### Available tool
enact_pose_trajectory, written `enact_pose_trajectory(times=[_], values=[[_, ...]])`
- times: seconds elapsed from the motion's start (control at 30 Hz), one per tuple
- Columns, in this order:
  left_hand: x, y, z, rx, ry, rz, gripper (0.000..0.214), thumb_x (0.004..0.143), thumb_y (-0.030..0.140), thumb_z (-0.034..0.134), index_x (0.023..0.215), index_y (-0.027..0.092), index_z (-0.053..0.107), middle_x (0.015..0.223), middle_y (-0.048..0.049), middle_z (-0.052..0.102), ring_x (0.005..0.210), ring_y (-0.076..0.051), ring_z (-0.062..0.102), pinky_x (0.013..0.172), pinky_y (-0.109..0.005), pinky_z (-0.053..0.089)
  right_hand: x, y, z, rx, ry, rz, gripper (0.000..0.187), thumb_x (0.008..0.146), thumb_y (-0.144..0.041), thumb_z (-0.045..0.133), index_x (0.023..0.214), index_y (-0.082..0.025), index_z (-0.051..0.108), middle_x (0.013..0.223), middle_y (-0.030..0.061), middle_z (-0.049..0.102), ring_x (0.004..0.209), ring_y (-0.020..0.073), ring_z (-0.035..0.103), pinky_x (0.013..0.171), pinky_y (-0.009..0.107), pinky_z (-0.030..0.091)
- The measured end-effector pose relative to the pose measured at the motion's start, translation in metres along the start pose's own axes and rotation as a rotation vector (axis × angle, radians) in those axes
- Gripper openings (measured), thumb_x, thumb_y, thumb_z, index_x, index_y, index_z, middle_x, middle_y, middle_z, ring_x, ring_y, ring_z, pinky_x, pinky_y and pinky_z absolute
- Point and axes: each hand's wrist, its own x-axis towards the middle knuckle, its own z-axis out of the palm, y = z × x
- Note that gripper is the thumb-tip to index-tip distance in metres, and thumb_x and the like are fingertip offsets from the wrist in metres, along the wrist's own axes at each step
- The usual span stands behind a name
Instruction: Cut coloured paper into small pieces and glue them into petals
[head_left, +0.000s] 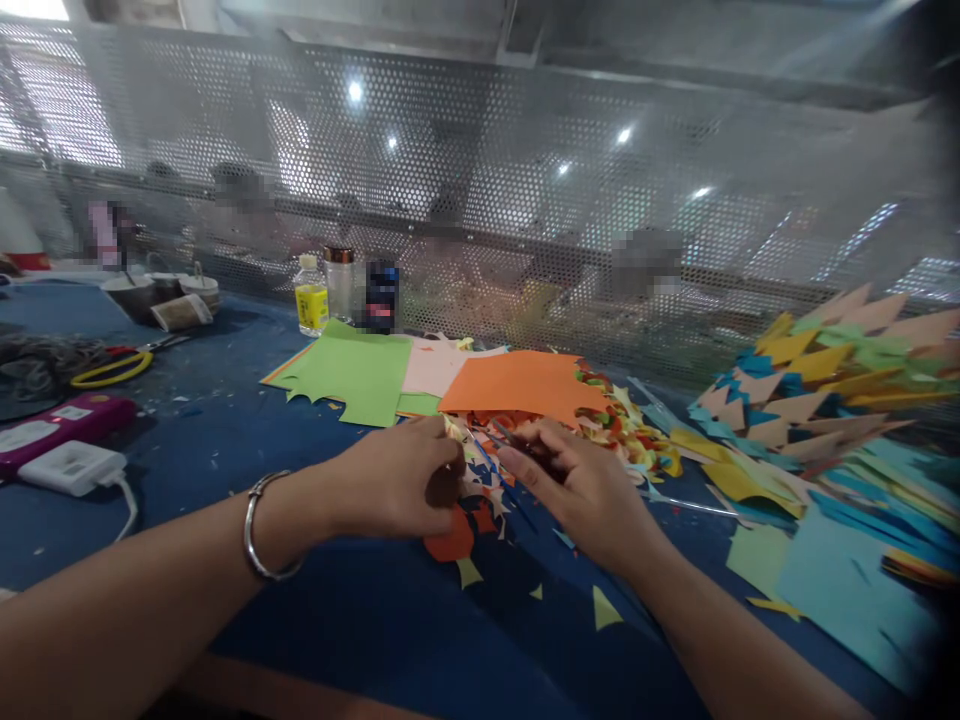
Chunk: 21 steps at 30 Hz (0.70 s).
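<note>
My left hand (409, 475), with a silver bangle at its wrist, has its fingers curled down over the scraps; what lies inside them is hidden. Just below those fingers is a rounded orange-red paper piece (450, 540) on the blue table. My right hand (589, 490) is closed round a thin, dark, pointed tool (504, 432), its tip towards my left hand; its exact kind does not show. Between the hands lie small cut paper scraps (491, 490). Beyond them are an orange sheet (521, 383) and a green sheet (360, 375), both with notched edges.
Stacked coloured paper pieces (810, 390) and a light blue sheet (855, 580) lie at right. Yellow-handled scissors (112, 370), a purple power strip (75, 425) and a white charger (71, 468) lie at left. Bottles (311, 300) stand before a perforated metal screen (480, 180).
</note>
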Motion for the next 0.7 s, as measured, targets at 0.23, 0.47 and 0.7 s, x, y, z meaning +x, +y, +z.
enact_pose_trajectory(times=[0.23,0.47,0.7], values=[[-0.001,-0.002,0.000,0.304,-0.013,-0.030,0.024,0.071,0.027,0.056,0.089,0.016,0.067,0.092,-0.0119,0.058,0.095,-0.030,0.051,0.082,-0.044,0.042,0.000,0.004,0.003,-0.064,-0.039,-0.024,0.036,0.089,-0.054,0.052,0.089,-0.019,0.060,0.073,0.0035,0.061,0.064,0.0161,0.056,0.057,0.028,0.042],[0.000,0.015,0.017,0.166,-0.111,-0.028,0.036,0.074,0.041,0.061,0.099,0.016,0.065,0.099,-0.0132,0.061,0.096,-0.030,0.056,0.079,-0.043,0.045,0.002,0.004,0.002,-0.116,-0.012,-0.062,0.034,0.089,-0.052,0.053,0.083,-0.019,0.058,0.068,0.0011,0.056,0.060,0.0147,0.053,0.056,0.027,0.040],[0.002,0.012,0.017,0.077,-0.185,-0.025,0.023,0.074,0.033,0.060,0.092,0.018,0.063,0.095,-0.0100,0.064,0.084,-0.026,0.060,0.068,-0.036,0.040,0.001,0.007,0.003,-0.134,-0.015,-0.075,0.031,0.089,-0.050,0.056,0.087,-0.020,0.059,0.072,0.0018,0.062,0.060,0.0148,0.056,0.057,0.027,0.041]])
